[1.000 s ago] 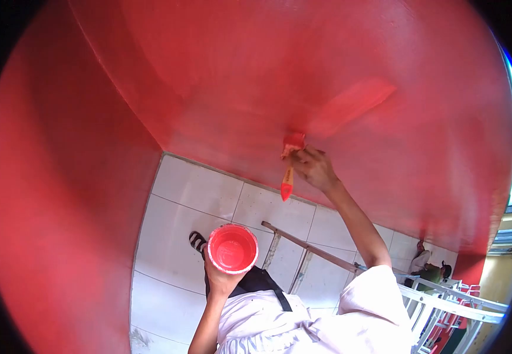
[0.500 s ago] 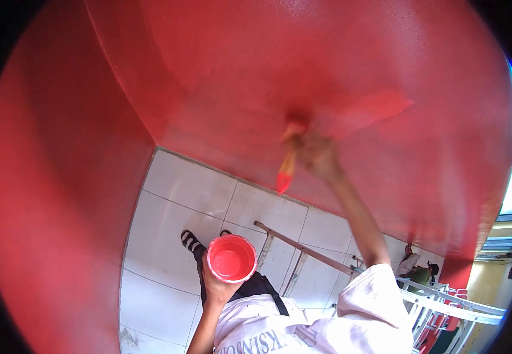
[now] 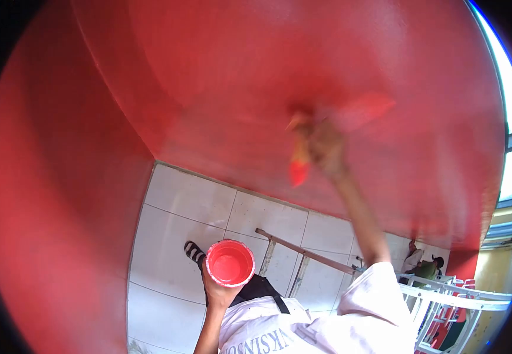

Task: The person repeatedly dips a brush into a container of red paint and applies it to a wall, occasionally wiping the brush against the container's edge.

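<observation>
My right hand (image 3: 326, 147) is wrapped round a paintbrush (image 3: 299, 159), its bristle end up against the red wall (image 3: 238, 76). The handle's lower end is coated in bright red, and both hand and brush are smeared by motion. A wetter, brighter streak of paint (image 3: 371, 109) lies on the wall to the right of the brush. Held low in front of my body, a round tub of red paint (image 3: 230, 264) sits in my left hand (image 3: 219, 290), whose fingers curl about its side. Red paint marks the tub's rim.
Below runs a white tiled floor (image 3: 179, 194), meeting the wall at a dark edge. A ladder (image 3: 303, 251) stands beside me on the right. Further right are white metal frames (image 3: 444, 301) and a person in green (image 3: 427, 268) low by the wall. A second red wall (image 3: 49, 206) rises at left.
My right hand and the brush have shifted slightly right along the wall. The view has tilted a little; the paint tub stays in my left hand.
</observation>
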`<state>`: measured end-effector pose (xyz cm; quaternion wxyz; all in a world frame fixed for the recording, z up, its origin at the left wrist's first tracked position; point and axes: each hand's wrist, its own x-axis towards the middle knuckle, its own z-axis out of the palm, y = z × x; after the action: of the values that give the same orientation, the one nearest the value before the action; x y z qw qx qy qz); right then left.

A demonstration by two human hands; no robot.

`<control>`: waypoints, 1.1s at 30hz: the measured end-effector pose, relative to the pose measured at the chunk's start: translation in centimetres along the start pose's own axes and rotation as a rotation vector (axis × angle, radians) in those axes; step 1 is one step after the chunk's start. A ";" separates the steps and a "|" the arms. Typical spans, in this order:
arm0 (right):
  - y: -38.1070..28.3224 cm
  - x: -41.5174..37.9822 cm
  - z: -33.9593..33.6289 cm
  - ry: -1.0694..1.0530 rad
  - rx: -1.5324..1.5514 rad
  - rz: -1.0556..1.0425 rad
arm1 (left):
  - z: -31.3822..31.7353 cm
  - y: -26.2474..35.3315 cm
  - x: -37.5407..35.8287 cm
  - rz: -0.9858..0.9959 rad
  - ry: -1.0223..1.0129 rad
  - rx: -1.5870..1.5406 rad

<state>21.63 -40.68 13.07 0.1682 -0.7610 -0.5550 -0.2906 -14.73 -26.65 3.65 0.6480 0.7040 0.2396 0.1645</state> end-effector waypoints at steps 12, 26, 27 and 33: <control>-2.7 -8.1 7.6 -0.398 0.044 0.024 | 1.4 1.2 -0.9 0.025 -0.084 -0.038; -2.3 -8.5 4.4 -0.334 0.146 0.214 | 2.9 2.1 -1.6 0.059 -0.094 0.026; -1.8 -7.8 3.2 -0.225 0.128 0.182 | 3.1 1.9 -1.4 0.049 -0.101 -0.022; 0.4 5.9 -13.4 0.575 -0.309 0.022 | 3.1 2.4 -1.6 0.006 -0.131 0.020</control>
<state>19.86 -44.15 27.23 0.2038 -0.6701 -0.4258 -0.5728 -14.13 -30.21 5.81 0.6549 0.7203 0.1962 0.1177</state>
